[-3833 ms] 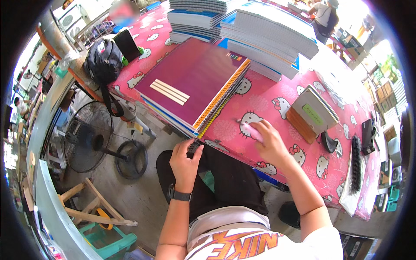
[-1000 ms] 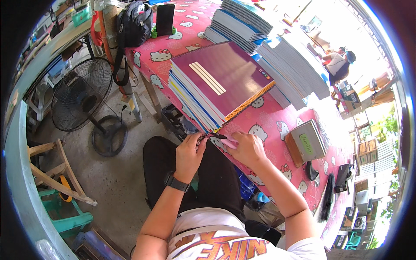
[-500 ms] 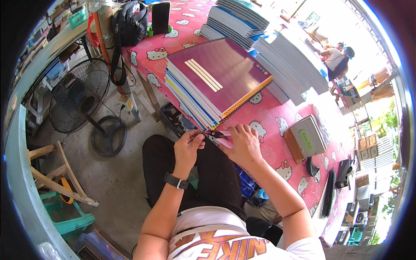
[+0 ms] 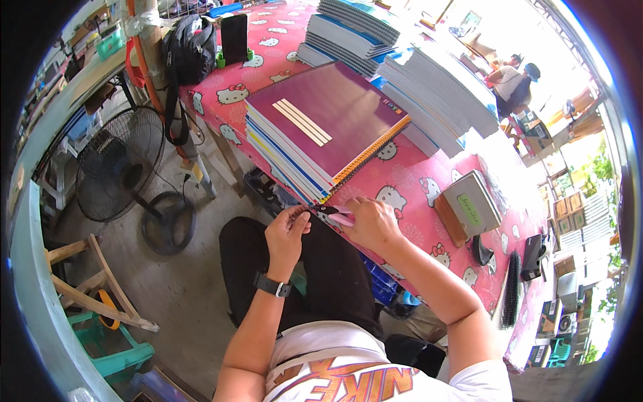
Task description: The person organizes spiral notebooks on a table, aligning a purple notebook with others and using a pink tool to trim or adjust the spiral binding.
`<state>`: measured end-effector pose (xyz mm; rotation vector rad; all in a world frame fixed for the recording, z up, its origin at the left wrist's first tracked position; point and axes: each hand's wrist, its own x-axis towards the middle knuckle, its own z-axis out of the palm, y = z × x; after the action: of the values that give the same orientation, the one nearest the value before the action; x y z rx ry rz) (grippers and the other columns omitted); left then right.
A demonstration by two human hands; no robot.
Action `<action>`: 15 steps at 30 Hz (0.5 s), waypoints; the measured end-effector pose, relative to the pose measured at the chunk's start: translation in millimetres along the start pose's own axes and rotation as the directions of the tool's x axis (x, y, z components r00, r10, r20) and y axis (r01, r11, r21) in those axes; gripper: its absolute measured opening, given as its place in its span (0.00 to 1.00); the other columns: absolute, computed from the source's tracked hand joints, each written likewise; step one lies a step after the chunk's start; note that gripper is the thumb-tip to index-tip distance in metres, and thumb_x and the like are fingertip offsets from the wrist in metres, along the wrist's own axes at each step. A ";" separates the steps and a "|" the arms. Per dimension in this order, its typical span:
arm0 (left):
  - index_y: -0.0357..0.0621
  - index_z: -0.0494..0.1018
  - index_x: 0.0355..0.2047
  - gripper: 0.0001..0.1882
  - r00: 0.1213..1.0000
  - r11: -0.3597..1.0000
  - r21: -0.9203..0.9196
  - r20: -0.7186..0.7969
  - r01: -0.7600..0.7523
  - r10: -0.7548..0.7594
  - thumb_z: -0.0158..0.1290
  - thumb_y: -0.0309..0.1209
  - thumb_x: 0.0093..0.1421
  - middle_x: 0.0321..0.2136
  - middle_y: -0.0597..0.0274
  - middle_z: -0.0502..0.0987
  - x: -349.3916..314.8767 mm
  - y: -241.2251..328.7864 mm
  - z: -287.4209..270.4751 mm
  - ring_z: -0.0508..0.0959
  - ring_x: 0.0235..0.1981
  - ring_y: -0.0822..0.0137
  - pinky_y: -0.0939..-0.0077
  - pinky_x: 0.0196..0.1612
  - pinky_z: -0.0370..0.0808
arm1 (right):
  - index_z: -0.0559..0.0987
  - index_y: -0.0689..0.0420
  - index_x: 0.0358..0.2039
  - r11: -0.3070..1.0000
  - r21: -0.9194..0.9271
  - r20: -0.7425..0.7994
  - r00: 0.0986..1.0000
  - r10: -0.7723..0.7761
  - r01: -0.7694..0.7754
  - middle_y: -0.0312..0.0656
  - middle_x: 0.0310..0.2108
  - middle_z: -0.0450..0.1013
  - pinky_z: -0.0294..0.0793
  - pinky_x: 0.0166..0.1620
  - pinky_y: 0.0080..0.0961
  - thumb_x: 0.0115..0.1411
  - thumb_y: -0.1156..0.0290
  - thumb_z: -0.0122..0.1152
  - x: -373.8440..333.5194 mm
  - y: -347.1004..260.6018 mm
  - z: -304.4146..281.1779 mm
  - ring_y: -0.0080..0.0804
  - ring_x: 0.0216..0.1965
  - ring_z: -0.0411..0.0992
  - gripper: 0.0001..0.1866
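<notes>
My right hand (image 4: 372,222) is closed round the pink handles of a pair of pliers (image 4: 343,219). Their dark jaws point left, at the table edge by the near corner of a stack of spiral-bound notebooks (image 4: 362,107). The top notebook has a glossy maroon cover, and an orange coil (image 4: 372,153) runs down its right side. Close beside the jaws, my left hand (image 4: 288,233) has thumb and fingers pinched together below that corner. What sits between those fingertips is too small to make out.
Behind the notebooks stand tall piles of bound books (image 4: 429,94). To the right are a small boxed stack with a green label (image 4: 469,209) and a black brush (image 4: 511,291). A phone on a stand (image 4: 234,39), a backpack (image 4: 190,50) and a floor fan (image 4: 120,164) are on the left.
The whole view has shifted slightly, with the table items lower and further left. The pink handles look closer together than before. Both hands remain by the notebook corner.
</notes>
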<state>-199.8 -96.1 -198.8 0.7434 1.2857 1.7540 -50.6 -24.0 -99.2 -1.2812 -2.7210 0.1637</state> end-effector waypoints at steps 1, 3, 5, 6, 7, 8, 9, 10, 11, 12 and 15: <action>0.31 0.73 0.40 0.12 1.000 1.000 0.017 0.003 0.002 -0.002 0.54 0.28 0.60 0.30 0.62 0.77 0.0 0.8 -0.8 0.77 0.27 0.76 0.83 0.31 0.76 | 0.79 0.59 0.29 1.000 0.027 -0.024 1.000 -0.006 0.006 0.48 0.24 0.74 0.74 0.34 0.41 0.50 0.56 0.62 -0.7 -0.6 0.0 0.46 0.30 0.75 0.18; 0.31 0.73 0.41 0.12 1.000 0.999 0.037 0.010 -0.001 0.001 0.54 0.28 0.60 0.30 0.62 0.77 0.4 3.2 -2.9 0.77 0.27 0.76 0.83 0.31 0.76 | 0.79 0.59 0.29 0.998 0.055 -0.055 0.998 -0.010 0.013 0.48 0.23 0.74 0.74 0.33 0.41 0.51 0.54 0.61 1.2 -1.6 -2.3 0.47 0.28 0.75 0.18; 0.30 0.74 0.39 0.12 1.000 1.000 0.015 -0.007 0.004 -0.004 0.55 0.28 0.59 0.29 0.62 0.77 1.2 6.8 -6.0 0.76 0.27 0.76 0.82 0.31 0.76 | 0.79 0.58 0.29 0.993 0.111 0.070 0.997 0.019 -0.026 0.48 0.21 0.74 0.74 0.31 0.42 0.51 0.53 0.61 4.8 -2.0 -9.1 0.48 0.26 0.74 0.19; 0.30 0.74 0.39 0.12 1.000 1.000 0.018 0.001 0.002 -0.002 0.55 0.28 0.59 0.29 0.62 0.77 1.4 7.0 -7.4 0.76 0.27 0.76 0.82 0.31 0.76 | 0.79 0.58 0.29 0.993 0.113 0.064 0.998 0.025 -0.033 0.48 0.21 0.74 0.74 0.31 0.42 0.51 0.53 0.61 4.5 -0.3 -12.9 0.48 0.26 0.74 0.19; 0.30 0.73 0.39 0.12 1.000 0.999 0.041 -0.018 -0.012 0.013 0.55 0.28 0.59 0.29 0.61 0.77 1.8 7.4 -10.1 0.76 0.26 0.76 0.83 0.31 0.76 | 0.79 0.58 0.30 0.998 0.038 0.151 0.988 0.041 -0.047 0.48 0.23 0.74 0.74 0.33 0.41 0.50 0.52 0.62 3.4 2.3 -17.3 0.47 0.28 0.75 0.20; 0.30 0.73 0.39 0.12 0.999 0.998 0.064 -0.033 -0.026 0.028 0.55 0.27 0.59 0.29 0.61 0.77 1.7 7.7 -13.4 0.76 0.26 0.76 0.83 0.31 0.76 | 0.79 0.58 0.31 0.998 -0.037 0.236 0.970 0.065 -0.058 0.48 0.25 0.75 0.75 0.35 0.40 0.49 0.51 0.62 1.3 6.9 -20.5 0.46 0.30 0.75 0.21; 0.30 0.73 0.39 0.12 0.999 0.997 0.066 -0.015 -0.029 0.030 0.55 0.27 0.59 0.29 0.61 0.77 0.7 8.4 -16.4 0.76 0.26 0.76 0.83 0.31 0.76 | 0.79 0.58 0.31 0.997 -0.036 0.226 0.971 0.080 -0.074 0.48 0.25 0.75 0.75 0.35 0.40 0.49 0.51 0.62 -4.4 17.7 -24.7 0.46 0.30 0.75 0.21; 0.30 0.73 0.39 0.12 1.000 0.996 0.092 0.001 -0.014 0.014 0.55 0.27 0.59 0.28 0.61 0.77 -0.5 9.2 -20.2 0.76 0.26 0.76 0.83 0.30 0.75 | 0.79 0.58 0.33 1.000 -0.015 0.146 0.989 0.015 -0.013 0.47 0.28 0.75 0.73 0.39 0.39 0.49 0.50 0.63 -12.8 32.3 -29.3 0.45 0.34 0.74 0.22; 0.30 0.74 0.39 0.11 1.000 0.993 0.118 0.021 0.002 -0.004 0.55 0.26 0.59 0.28 0.61 0.77 -3.4 9.7 -22.9 0.75 0.26 0.76 0.83 0.30 0.74 | 0.78 0.58 0.35 0.999 -0.002 0.063 0.997 -0.044 0.044 0.47 0.30 0.75 0.72 0.43 0.38 0.48 0.49 0.63 -20.2 44.8 -32.2 0.43 0.38 0.74 0.24; 0.31 0.74 0.40 0.10 0.998 0.992 0.124 0.065 0.002 -0.010 0.55 0.25 0.59 0.28 0.61 0.77 -7.1 12.6 -19.7 0.75 0.26 0.76 0.83 0.30 0.74 | 0.76 0.57 0.41 0.988 0.048 0.136 0.981 0.136 -0.144 0.45 0.39 0.73 0.66 0.51 0.41 0.48 0.47 0.62 -26.4 59.2 -36.1 0.41 0.48 0.69 0.28; 0.33 0.75 0.39 0.10 0.975 0.980 0.178 0.218 -0.092 0.052 0.55 0.24 0.58 0.28 0.62 0.77 -21.5 26.6 0.9 0.75 0.27 0.76 0.81 0.30 0.73 | 0.74 0.56 0.44 0.928 -0.159 -0.112 0.940 0.321 -0.336 0.44 0.44 0.71 0.62 0.53 0.48 0.49 0.45 0.60 -46.0 119.4 -17.1 0.42 0.53 0.65 0.30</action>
<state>-195.7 -118.3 -173.1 1.0672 1.3008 1.5746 71.7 16.8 -103.8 -1.7466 -2.4760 -0.1019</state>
